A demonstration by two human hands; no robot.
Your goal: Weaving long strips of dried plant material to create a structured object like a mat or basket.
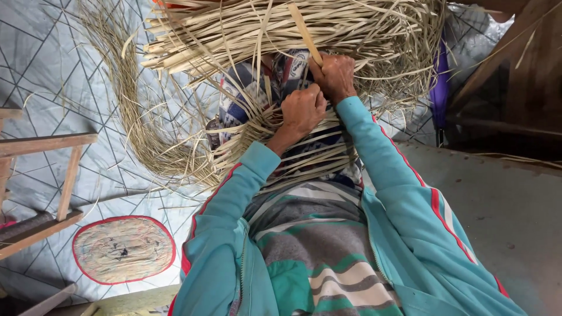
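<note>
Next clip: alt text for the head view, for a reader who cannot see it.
Seen from above, both hands work pale straw strips over the lap: the right hand grips a flat strip, the left hand is fisted in the weave. An oval mat lies on the floor.

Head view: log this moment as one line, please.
left hand: fist on woven strips | right hand: gripping flat stick | loose strip bundle above | oval mat on floor

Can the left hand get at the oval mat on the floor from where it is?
Probably not without letting go. The left hand is closed on the straw strips at the lap, and the oval mat lies well off to the left on the floor sheet; nothing blocks it.
</note>
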